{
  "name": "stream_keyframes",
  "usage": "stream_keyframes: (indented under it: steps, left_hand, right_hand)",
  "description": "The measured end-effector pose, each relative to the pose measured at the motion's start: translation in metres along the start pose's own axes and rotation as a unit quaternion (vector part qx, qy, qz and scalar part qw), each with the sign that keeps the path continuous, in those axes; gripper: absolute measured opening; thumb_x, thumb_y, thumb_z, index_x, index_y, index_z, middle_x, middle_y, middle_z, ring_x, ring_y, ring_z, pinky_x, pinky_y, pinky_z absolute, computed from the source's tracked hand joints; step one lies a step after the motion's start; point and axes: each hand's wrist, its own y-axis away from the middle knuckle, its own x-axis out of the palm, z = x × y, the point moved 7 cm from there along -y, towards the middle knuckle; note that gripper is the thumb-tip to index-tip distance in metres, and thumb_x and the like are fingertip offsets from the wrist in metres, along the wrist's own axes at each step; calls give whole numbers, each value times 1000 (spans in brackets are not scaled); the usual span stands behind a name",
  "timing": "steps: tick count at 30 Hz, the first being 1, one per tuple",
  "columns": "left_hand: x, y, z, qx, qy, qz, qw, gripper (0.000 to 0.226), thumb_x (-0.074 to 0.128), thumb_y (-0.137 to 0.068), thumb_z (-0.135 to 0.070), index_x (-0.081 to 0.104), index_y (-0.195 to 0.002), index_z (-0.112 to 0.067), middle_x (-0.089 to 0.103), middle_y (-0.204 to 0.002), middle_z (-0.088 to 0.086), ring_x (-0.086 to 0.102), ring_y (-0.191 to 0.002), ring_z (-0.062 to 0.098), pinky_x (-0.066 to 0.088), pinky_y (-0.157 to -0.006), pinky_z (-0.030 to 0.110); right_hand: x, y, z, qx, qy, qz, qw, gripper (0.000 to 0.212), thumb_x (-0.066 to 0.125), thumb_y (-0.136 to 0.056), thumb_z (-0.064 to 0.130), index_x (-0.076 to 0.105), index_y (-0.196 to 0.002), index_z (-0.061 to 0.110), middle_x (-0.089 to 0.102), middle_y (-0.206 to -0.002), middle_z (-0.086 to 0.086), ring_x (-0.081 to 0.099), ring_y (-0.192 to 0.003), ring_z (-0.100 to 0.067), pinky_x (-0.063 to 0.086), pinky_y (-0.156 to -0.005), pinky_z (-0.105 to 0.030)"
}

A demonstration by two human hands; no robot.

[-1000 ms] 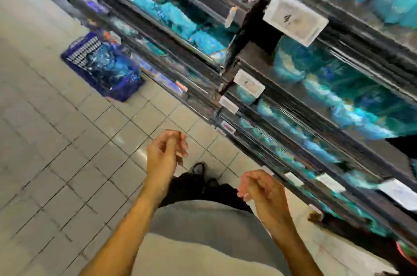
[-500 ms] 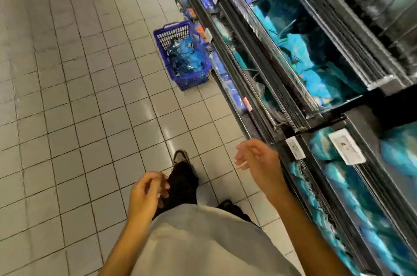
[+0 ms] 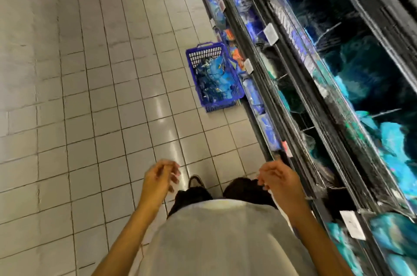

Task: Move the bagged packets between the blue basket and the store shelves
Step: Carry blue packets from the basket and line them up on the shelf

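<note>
The blue basket [image 3: 215,77] stands on the floor tiles [image 3: 90,95] against the store shelves [image 3: 316,95], bagged packets [image 3: 216,79] inside, its long axis along the aisle; it lies well ahead of both hands; the right hand [image 3: 279,179] is nearer its side, the left hand [image 3: 161,176] alongside; both hang loosely curled, holding nothing.

Blue basket [image 3: 204,53] of bagged packets [image 3: 216,79] beside shelves [image 3: 293,86]
</note>
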Motion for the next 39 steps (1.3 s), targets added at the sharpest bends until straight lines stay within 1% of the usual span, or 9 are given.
stream_keyframes:
  steps: [4,8,12,16,21,25,27,31,39]
  left_hand:
    - [9,-68,-56,29,-20,27,999,26,46,-106,-14,68,-94,-9,69,-78,5,63,-63,14,47,-52,30]
    - [24,-134,-103,38,-29,25,999,27,44,-106,-14,68,-94,-11,70,-74,-3,64,-62,11,48,-52,27]
    - [47,-190,-137,21,-35,14,999,27,44,-106,-19,68,-95,-12,70,-74,-4,64,-63,9,50,-55,26]
    - [62,-223,-159,-17,-13,-23,1000,28,44,-107,-21,67,-101,-7,70,-78,0,65,-65,10,50,-53,23]
    - [64,-254,-178,-50,25,-78,995,26,45,-106,-17,68,-99,-6,71,-76,-1,64,-64,12,50,-53,25]
    - [57,-284,-196,-73,44,-112,990,26,46,-106,-19,68,-98,-9,70,-82,7,65,-68,17,51,-55,24]
    - [54,-304,-207,-77,37,-114,990,27,46,-106,-22,68,-100,-9,70,-86,9,65,-71,18,51,-57,26]
    - [53,-359,-236,-67,22,-76,995,25,47,-106,-21,67,-98,-8,70,-85,8,64,-67,14,49,-55,25]
    - [99,-508,-231,-112,-74,77,988,31,44,-107,-21,66,-96,-2,69,-74,0,61,-55,7,45,-47,23]
  right_hand:
    - [-24,-26,-9,46,1,-58,997,40,60,-90,-11,69,-75,26,71,-66,-5,62,-52,-11,45,-47,-22]
    - [-49,-64,-8,76,-1,-110,991,32,63,-89,-10,70,-80,20,72,-67,-6,64,-53,-13,48,-47,-21]
    - [-55,-130,17,78,18,-90,993,20,66,-90,-6,68,-86,14,71,-69,-10,65,-58,-22,51,-56,-35]
    - [-48,-210,63,61,62,-41,995,11,66,-89,-6,63,-87,4,72,-67,-3,64,-52,-5,48,-44,-18]
    - [-2,-314,136,43,41,23,998,26,58,-91,-13,52,-83,10,65,-66,-6,61,-50,-3,46,-50,-14]
    - [59,-372,199,28,-3,101,994,21,60,-85,6,41,-86,16,55,-73,-4,54,-48,0,37,-42,-12]
    - [84,-393,220,10,22,119,993,32,57,-90,-8,39,-87,18,53,-76,-3,56,-52,0,39,-45,-11]
    - [126,-421,244,4,72,138,988,36,52,-91,-15,40,-88,19,53,-87,-5,57,-69,-17,42,-48,-12]
    - [164,-494,190,114,113,23,987,26,54,-95,-5,51,-88,19,61,-78,1,67,-63,-15,46,-57,-26]
